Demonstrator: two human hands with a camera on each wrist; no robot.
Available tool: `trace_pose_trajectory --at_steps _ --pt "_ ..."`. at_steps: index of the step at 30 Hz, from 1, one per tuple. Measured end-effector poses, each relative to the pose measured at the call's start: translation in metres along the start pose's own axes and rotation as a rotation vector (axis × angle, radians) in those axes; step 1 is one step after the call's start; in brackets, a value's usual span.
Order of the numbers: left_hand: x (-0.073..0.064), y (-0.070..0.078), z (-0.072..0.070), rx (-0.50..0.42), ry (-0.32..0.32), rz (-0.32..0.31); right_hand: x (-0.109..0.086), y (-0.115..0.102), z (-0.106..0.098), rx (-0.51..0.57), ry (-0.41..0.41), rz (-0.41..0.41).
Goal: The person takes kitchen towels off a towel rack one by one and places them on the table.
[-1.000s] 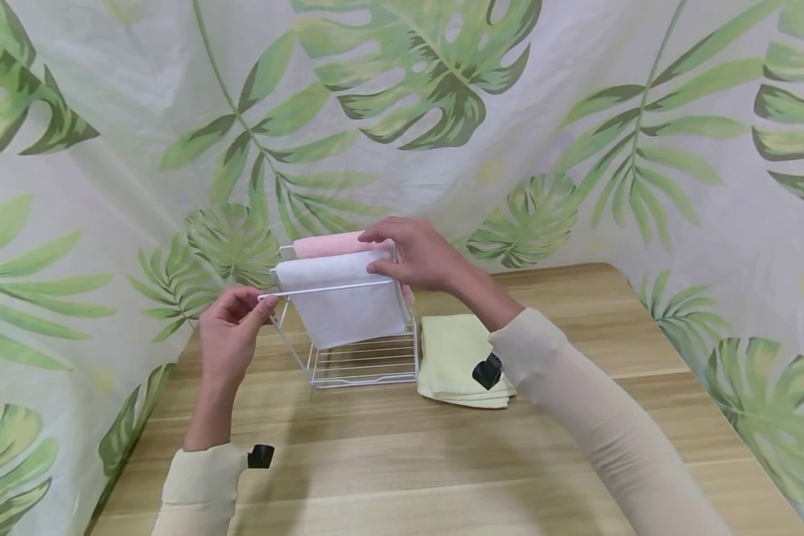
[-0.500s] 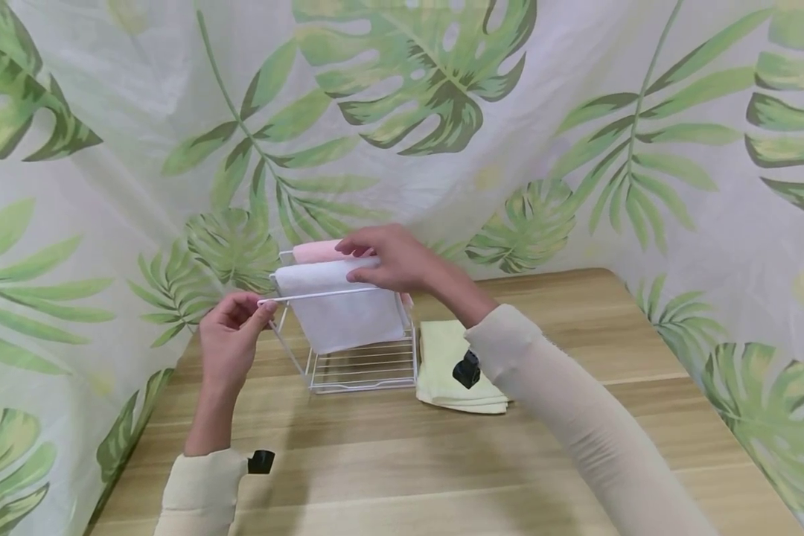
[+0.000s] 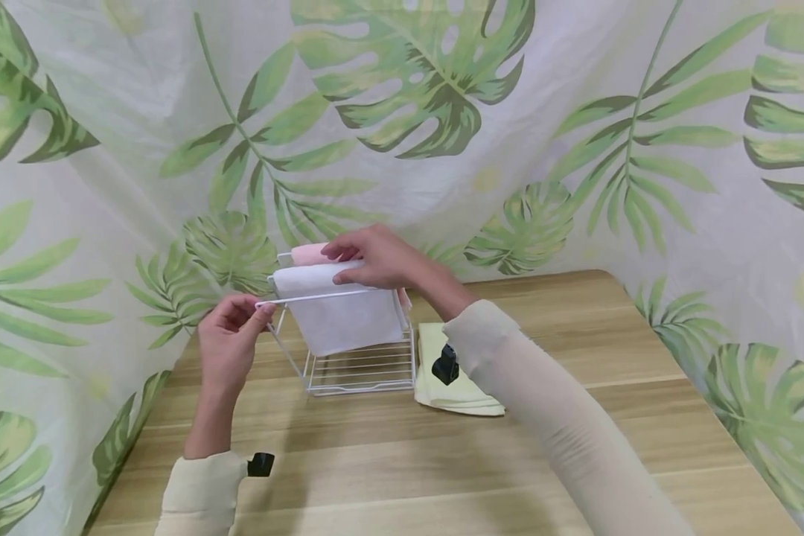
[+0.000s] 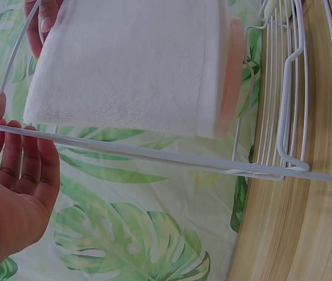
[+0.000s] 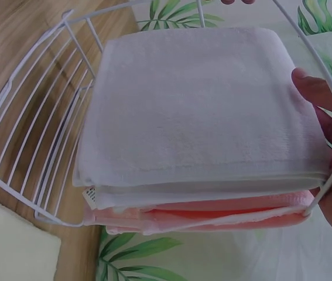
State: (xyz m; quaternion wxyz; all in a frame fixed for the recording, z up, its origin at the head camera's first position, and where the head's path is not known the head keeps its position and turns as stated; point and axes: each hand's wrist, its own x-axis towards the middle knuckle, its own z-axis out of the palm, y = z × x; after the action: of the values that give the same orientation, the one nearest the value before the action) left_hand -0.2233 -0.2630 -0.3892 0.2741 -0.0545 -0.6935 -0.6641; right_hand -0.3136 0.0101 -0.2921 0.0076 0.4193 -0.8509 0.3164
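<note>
In the head view a white wire rack (image 3: 360,388) stands on the table, with a folded white towel (image 3: 345,324) draped over one bar. A folded pink towel (image 3: 306,254) hangs on the bar behind it. My left hand (image 3: 231,339) pinches the rack's front top rail at its left corner. My right hand (image 3: 382,257) lies over the white towel's top fold, thumb on the near side and fingers toward the pink towel. The right wrist view shows the thumb (image 5: 309,86) against the white towel's upper edge; the other fingers are mostly hidden behind it.
A folded pale yellow towel (image 3: 435,387) lies on the wooden table (image 3: 375,461) just right of the rack. Behind the table hangs a leaf-printed cloth (image 3: 402,97). The rack's lower wire shelf (image 3: 362,365) sits below the hanging towels.
My right hand has slid left along the top of the white towel. My left hand keeps its grip on the rail, and the towels and rack stay about where they were.
</note>
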Motion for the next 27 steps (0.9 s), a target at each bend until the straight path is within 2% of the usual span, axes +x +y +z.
trace_pose_trajectory --at_steps 13,27 --pt "0.0014 -0.0013 0.003 -0.004 0.008 0.025 0.0026 -0.002 0.0043 -0.128 -0.018 0.079" --pt "-0.0014 0.0032 0.0029 0.006 0.029 0.025 -0.005 -0.0093 0.0077 -0.257 0.134 0.018"
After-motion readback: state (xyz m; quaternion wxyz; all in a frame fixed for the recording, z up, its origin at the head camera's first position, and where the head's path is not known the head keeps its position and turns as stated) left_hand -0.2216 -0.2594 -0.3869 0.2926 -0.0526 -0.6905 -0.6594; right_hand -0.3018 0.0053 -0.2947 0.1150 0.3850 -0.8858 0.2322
